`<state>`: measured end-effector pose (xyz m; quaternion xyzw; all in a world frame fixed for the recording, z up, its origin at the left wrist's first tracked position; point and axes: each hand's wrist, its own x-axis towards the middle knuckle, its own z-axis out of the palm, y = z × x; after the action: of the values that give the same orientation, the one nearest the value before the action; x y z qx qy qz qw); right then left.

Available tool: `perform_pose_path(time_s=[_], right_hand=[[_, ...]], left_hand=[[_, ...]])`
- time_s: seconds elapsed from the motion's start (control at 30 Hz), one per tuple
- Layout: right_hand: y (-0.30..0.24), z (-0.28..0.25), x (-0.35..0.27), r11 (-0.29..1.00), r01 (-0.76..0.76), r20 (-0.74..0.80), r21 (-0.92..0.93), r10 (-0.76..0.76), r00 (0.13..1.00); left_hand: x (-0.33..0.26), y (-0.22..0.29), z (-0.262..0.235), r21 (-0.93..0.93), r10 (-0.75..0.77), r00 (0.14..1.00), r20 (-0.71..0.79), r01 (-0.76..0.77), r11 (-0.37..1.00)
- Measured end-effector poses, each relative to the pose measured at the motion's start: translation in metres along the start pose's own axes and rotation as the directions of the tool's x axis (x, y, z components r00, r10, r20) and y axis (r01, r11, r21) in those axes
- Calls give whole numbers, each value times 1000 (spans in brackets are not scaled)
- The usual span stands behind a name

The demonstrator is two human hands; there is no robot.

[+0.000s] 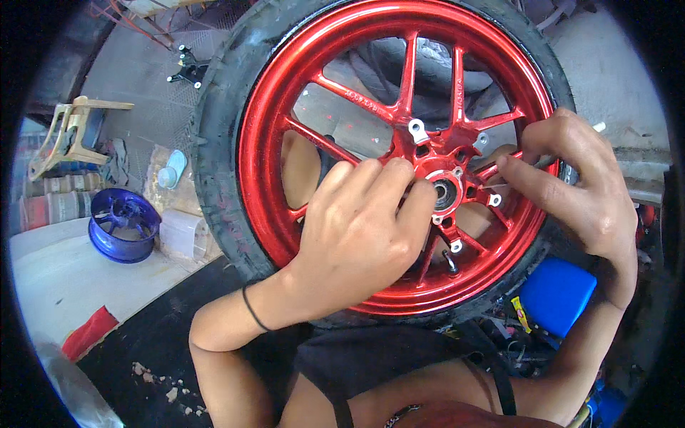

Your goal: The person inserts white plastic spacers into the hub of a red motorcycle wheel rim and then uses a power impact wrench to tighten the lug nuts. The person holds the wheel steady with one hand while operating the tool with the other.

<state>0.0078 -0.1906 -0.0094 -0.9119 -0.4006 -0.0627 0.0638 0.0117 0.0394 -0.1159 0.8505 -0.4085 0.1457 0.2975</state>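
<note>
A red spoked wheel rim (275, 85) with a black tyre (217, 107) stands upright in front of me, filling the middle of the view. My left hand (357, 228) rests over the lower left of the hub (446, 192), fingers curled against its centre bearing. My right hand (578, 178) pinches a thin stick-like tool (598, 127) with a white tip, pointing it at the hub from the right. A black band circles my left wrist.
A blue rim (123, 225) lies on the floor at the left, beside a clear plastic container (182, 232). A wooden stool (68, 135) stands further left, and a red cloth (89, 332) lies below it. A blue seat (556, 292) sits under the wheel's right.
</note>
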Motion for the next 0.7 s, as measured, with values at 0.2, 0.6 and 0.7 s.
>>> perform_pose_path(time_s=[0.2,0.6,0.7], right_hand=[[8,9,-3,995,96,-33,34,-95,995],[-3,12,-12,987,22,-99,159,-6,995],[-11,9,-29,986,-47,-23,157,51,998]], left_hand=[[-12,-6,-3,-199,-63,998,-16,59,978],[-38,-45,-76,-37,-313,836,-451,332,942],[-21,-31,-68,54,-199,924,-327,229,972]])
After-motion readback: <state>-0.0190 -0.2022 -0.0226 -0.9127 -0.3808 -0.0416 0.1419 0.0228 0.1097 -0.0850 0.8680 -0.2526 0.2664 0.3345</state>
